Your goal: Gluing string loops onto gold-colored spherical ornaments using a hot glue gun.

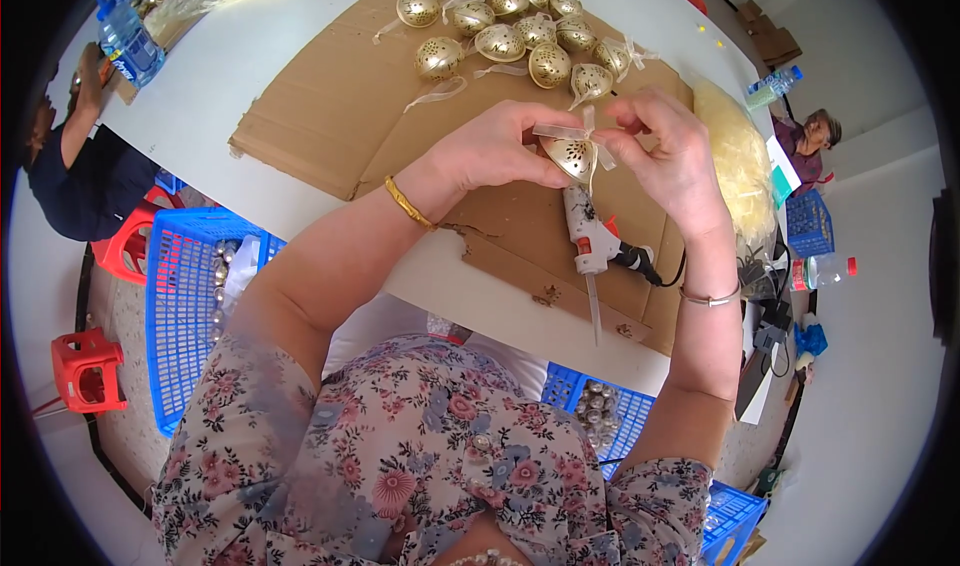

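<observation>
My left hand is closed around a gold ball ornament with a dotted pattern, held over the cardboard. A sheer pale ribbon bow sits on top of the ornament. Thumb and fingertips of my right hand pinch at the ribbon on its right side. Just below the ornament lies a white glue gun with a red trigger and a clear glue stick poking out toward me. Beyond my hands, several finished-looking gold ornaments with ribbons rest in a cluster on the cardboard sheet.
A clear bag of pale yellow material lies right of the cardboard on the white table. Blue crates stand beside and under it. Red stools are at left. Two other people sit at the left and far right. A blue-labelled bottle stands far left.
</observation>
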Demonstrator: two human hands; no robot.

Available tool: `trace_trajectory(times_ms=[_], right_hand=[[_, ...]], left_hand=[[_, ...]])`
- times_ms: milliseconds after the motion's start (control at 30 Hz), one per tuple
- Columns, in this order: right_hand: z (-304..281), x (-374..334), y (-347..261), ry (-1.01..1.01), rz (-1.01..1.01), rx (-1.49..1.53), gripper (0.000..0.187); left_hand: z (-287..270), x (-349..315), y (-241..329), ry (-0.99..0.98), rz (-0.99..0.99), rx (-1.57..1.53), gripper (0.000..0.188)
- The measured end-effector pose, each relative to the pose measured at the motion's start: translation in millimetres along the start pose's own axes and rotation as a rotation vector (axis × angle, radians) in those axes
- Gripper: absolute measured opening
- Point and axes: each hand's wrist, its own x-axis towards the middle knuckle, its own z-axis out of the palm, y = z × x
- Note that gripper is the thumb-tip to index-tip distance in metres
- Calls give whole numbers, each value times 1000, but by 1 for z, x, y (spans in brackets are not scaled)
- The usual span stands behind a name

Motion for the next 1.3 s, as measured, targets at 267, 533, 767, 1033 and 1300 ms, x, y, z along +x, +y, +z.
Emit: trace_trajectory(times_ms=[267, 533, 767, 1033, 1300], right_hand=[[4, -22, 4, 39, 197, 105, 11], [11, -19, 2, 96, 204, 63, 11], [7, -13, 0, 111, 105, -57, 10], [7, -13, -1, 126, 47, -134, 12], [8, -8, -6, 144, -41, -314, 11]], left_hand=[[3, -3, 5, 40, 16, 4, 56], [5, -1, 5, 16, 21, 2, 55], [6, -3, 9, 42, 23, 6, 55], [4, -2, 4, 29, 41, 24, 54], [2, 0, 4, 45, 57, 44, 55]])
